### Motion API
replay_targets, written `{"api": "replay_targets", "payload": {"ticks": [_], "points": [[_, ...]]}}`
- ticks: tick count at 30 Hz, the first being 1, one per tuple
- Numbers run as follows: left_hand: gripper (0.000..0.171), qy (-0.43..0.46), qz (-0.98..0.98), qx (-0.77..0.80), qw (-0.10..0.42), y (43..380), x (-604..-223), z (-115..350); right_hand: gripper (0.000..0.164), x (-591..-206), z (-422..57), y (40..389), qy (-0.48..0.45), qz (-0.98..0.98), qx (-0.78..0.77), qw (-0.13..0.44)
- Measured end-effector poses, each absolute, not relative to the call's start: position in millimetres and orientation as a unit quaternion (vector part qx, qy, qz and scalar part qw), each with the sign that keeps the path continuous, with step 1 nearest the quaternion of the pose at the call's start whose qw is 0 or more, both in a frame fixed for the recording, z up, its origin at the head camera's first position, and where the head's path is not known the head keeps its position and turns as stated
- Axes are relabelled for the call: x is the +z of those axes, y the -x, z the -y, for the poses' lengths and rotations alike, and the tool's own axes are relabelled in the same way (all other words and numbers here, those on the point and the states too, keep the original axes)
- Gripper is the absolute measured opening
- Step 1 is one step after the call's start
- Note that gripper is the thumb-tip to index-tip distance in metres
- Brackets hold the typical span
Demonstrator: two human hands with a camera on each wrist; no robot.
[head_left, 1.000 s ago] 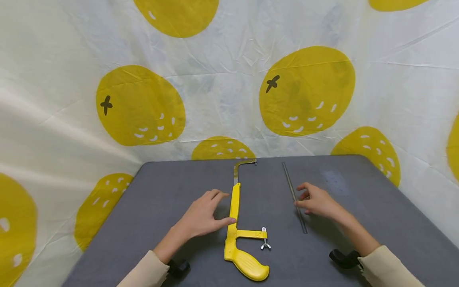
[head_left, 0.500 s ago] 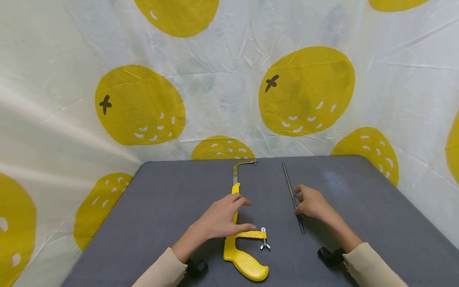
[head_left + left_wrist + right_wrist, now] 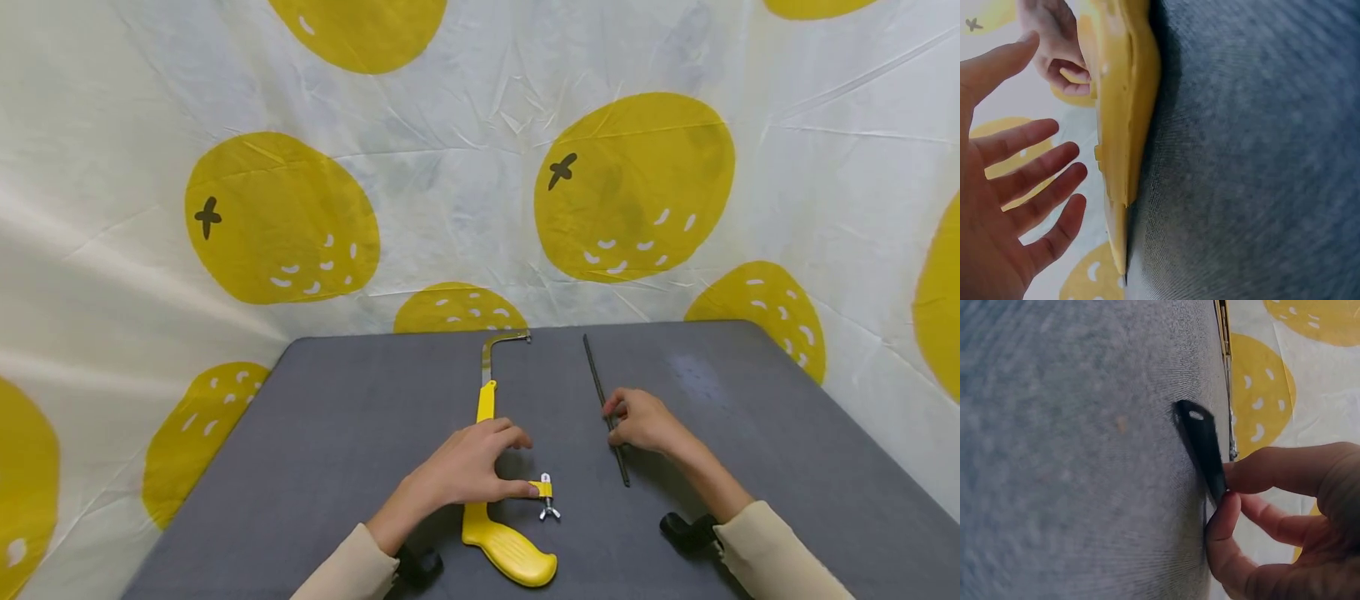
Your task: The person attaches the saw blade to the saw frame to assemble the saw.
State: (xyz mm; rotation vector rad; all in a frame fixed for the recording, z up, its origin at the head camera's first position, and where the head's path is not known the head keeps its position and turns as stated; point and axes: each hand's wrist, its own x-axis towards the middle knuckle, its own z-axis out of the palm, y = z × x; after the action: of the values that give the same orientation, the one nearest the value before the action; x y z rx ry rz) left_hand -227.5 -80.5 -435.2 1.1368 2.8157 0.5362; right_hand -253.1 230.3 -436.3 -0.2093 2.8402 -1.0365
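A yellow hacksaw frame lies on the grey table, its handle toward me and its hooked metal end far away. Over its middle hovers my left hand, fingers spread and slightly bent, hiding part of the frame in the head view. The left wrist view shows those fingers apart from the yellow frame. To the right, my right hand pinches a thin dark hacksaw blade between thumb and fingers. In the right wrist view the blade's holed end sticks out beyond the fingertips, tilted on edge.
A wing-nut screw sits at the end of the frame's short yellow arm. The grey table ends at the back against a white cloth printed with yellow fruit. A black strap piece hangs under the right wrist.
My left hand has moved right, over the hacksaw frame. My right hand has closed on the hacksaw blade, which is turned on edge and shifted slightly left.
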Motion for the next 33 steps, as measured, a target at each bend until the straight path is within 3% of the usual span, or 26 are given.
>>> {"api": "replay_targets", "payload": {"ticks": [5, 17, 26, 33], "points": [[0.057, -0.377, -0.910, 0.171, 0.029, 228, -438, 80, 0.035, -440, -232, 256, 0.085, -0.929, -0.357, 0.055], [0.037, -0.385, -0.912, 0.124, 0.064, 230, -440, 80, 0.052, -438, -227, 254, 0.062, -0.921, -0.380, 0.066], [0.023, -0.375, -0.914, 0.126, 0.094, 230, -441, 81, 0.028, -436, -233, 255, 0.003, -0.896, -0.423, 0.136], [0.013, -0.375, -0.912, 0.129, 0.107, 230, -441, 81, 0.035, -440, -249, 262, 0.028, -0.835, -0.515, 0.191]]}}
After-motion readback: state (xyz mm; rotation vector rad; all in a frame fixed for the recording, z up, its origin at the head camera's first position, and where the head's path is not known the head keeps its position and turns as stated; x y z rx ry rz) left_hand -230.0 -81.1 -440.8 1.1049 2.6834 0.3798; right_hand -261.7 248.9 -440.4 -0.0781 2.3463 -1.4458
